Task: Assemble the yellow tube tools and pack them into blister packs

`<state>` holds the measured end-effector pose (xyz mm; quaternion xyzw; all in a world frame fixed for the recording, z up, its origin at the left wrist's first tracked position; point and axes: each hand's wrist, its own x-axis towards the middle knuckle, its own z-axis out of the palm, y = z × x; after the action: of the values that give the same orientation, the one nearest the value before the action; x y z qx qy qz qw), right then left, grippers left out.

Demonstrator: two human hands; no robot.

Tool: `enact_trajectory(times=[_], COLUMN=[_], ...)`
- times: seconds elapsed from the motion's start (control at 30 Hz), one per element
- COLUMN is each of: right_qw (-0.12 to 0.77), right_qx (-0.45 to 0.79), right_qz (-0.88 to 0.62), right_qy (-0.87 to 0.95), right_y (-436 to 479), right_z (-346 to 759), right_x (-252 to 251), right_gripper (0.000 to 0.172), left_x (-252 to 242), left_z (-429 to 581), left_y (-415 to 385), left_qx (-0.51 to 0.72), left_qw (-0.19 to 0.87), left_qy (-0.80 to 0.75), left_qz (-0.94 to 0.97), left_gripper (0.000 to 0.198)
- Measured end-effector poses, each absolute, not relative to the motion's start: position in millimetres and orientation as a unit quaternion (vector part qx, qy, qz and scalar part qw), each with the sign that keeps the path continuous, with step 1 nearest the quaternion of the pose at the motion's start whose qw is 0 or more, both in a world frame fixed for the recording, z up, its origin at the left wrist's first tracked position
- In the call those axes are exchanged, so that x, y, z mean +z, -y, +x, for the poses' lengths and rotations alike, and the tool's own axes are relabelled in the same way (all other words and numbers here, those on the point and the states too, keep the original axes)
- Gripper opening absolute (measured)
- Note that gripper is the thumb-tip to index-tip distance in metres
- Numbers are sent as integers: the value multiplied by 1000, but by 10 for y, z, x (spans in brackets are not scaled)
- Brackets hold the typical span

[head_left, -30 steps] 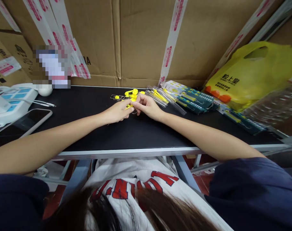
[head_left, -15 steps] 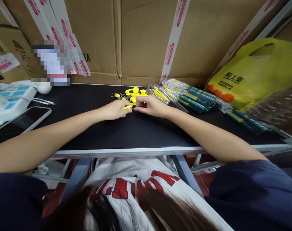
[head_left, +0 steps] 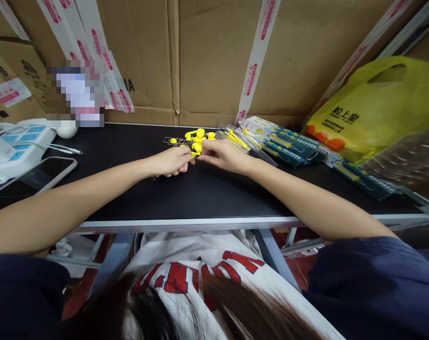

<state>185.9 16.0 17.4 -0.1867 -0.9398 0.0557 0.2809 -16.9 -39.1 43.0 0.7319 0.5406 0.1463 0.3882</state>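
At the middle of the black table, my left hand (head_left: pixel 175 162) is closed around a small yellow plastic piece with metal wire (head_left: pixel 194 154). Its yellow end shows at the fingertips, and a thin metal end pokes out under the hand's near side. My right hand (head_left: pixel 224 155) is pinched closed just to the right, fingertips almost touching the left ones; whatever it grips is too small to make out. Directly behind both hands lies a pile of yellow plastic pieces with wire clips (head_left: pixel 200 134). Clear plastic sleeves with yellow pieces inside (head_left: pixel 239 139) lie beyond my right hand.
Teal-and-white printed packages (head_left: pixel 288 144) lie right of the sleeves, near a yellow plastic bag (head_left: pixel 373 108). Leftward are a white power strip (head_left: pixel 33 141), a phone-like device (head_left: pixel 40 174) and a cable. Large cardboard boxes (head_left: pixel 207 61) wall off the back. A metal edge (head_left: pixel 200 224) runs along the front.
The yellow piece in my left hand has turned and sunk further between the fingers, and its metal end now shows under the hand. My right hand has barely moved.
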Motion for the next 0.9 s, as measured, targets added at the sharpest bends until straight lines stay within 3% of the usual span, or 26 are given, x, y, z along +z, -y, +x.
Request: enact_trajectory(times=[0.57, 0.9], right_qw=[292, 290], right_qx=[137, 225], right_qz=[-179, -171], right_qy=[930, 914], right_y=[-154, -190], right_z=[1797, 1785], right_x=[30, 36], right_gripper=[33, 38], left_x=[479, 489], left_z=[-195, -210], left_y=[396, 429], left_qx=[84, 68], left_qw=[286, 364], left_qy=[-512, -526], left_qz=[805, 765], left_gripper=[19, 10])
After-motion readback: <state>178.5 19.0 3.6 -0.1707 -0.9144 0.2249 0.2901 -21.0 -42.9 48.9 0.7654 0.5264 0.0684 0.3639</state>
